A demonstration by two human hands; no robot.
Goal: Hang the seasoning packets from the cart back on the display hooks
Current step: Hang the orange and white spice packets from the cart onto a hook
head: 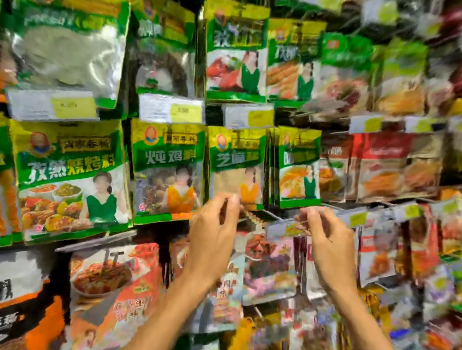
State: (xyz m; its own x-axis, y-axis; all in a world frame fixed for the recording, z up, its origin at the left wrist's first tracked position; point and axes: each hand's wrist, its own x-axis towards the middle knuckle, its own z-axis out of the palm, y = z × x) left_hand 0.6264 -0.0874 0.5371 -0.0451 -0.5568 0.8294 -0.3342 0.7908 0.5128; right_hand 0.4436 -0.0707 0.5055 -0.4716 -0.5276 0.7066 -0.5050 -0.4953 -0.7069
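Your right grip (331, 251) pinches narrowly on the top edge of a pink seasoning packet (271, 267), which hangs between your raised hands. Your left grip (212, 236) is also narrow, fingertips (231, 201) at a green packet's (237, 164) lower edge; the blur hides what it holds. Both forearms reach upward.

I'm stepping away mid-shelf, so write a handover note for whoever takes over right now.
Left hand: raised, fingers pinched together; blur hides what they hold.
Right hand: pinches the top edge of a pink-and-red seasoning packet, held up just below the green packets.
Done: cannot tell; cart out of view.
Left: get this packet onto its hook, then the rest.
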